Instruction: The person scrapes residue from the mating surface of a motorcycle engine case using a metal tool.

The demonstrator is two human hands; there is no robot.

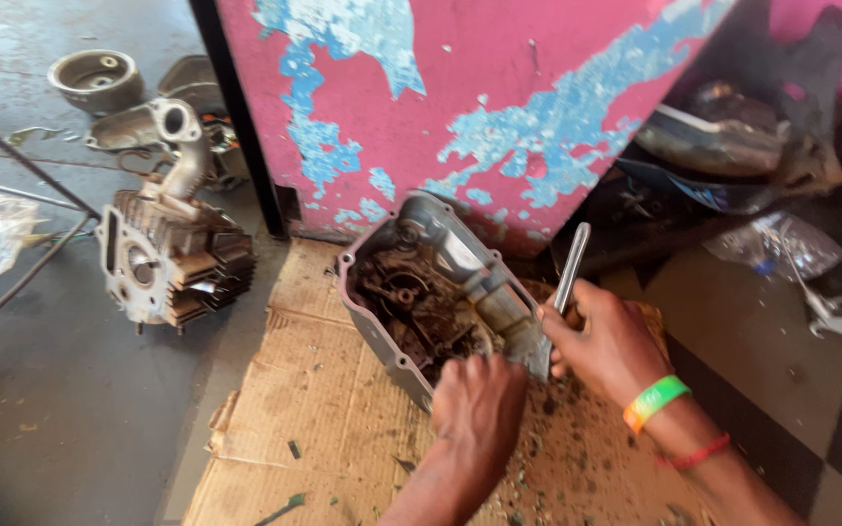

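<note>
Both forearms enter from the bottom of the frame. Low at centre, the left hand [478, 401] is curled into a fist at the lower rim of the engine cover [431, 297] — whether it holds anything there cannot be told. Just right of centre, the right hand [604, 341] is closed around a metal tool [571, 268], its shaft pointing up, beside the cover's edge. Grimy inside, the cover stands tilted on crumb-strewn cardboard [324, 409]. At the left of the frame sits a finned cylinder head [170, 255] on the concrete floor.
</note>
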